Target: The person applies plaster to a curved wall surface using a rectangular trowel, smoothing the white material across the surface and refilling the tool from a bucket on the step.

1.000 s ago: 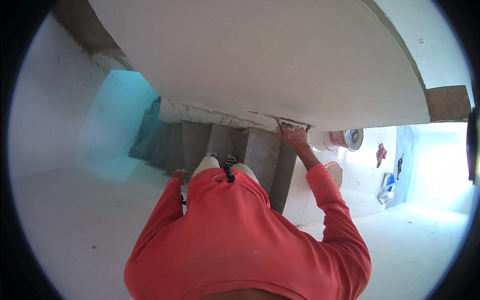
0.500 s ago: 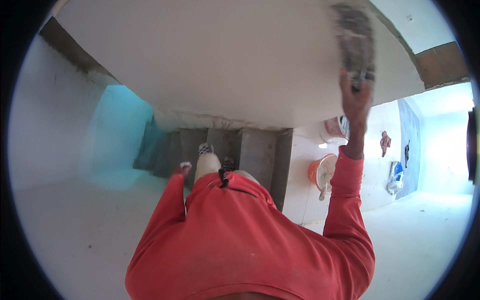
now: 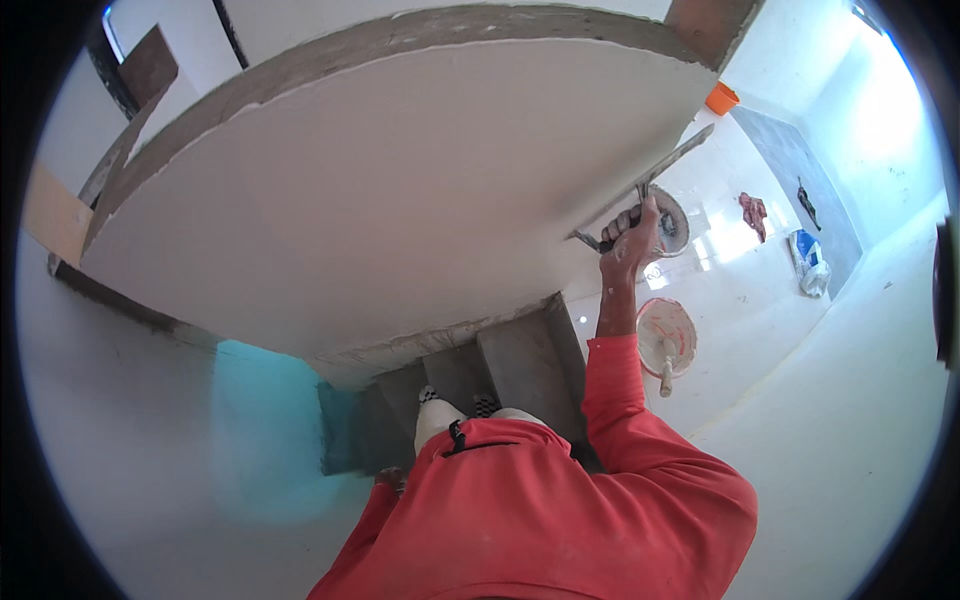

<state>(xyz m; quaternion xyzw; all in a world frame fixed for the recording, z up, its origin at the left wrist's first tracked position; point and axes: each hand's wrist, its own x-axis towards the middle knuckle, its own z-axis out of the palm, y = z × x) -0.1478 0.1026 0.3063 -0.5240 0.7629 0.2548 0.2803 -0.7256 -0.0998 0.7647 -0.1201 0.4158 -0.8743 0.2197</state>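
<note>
My right hand [image 3: 628, 245] is closed around the handle of a plastering trowel [image 3: 682, 152]. Its long blade is seen nearly edge-on, at the right part of a smooth, pale plastered wall [image 3: 420, 190]; I cannot tell whether it touches the surface. Low at my left side, my left hand [image 3: 391, 480] is small and dark beside my trousers, its fingers too unclear to read. Just past my right hand stands a bucket [image 3: 678, 235], partly covered by the hand. A second bucket [image 3: 690, 325], smeared with pale plaster, stands nearer, with a tool handle [image 3: 666, 382] sticking out.
Grey steps [image 3: 530, 350] descend to the left below the wall, with my feet on them. On the white tiled floor at right lie a reddish cloth [image 3: 753, 215], a blue-and-white plastic bag [image 3: 808, 265] and a dark object [image 3: 807, 203]. An orange container [image 3: 722, 98] stands farther off.
My right hand has come down from the upper wall with the trowel, whose blade has turned from broadside to edge-on. The view has shifted, showing the wall's top edge. My left hand is lower.
</note>
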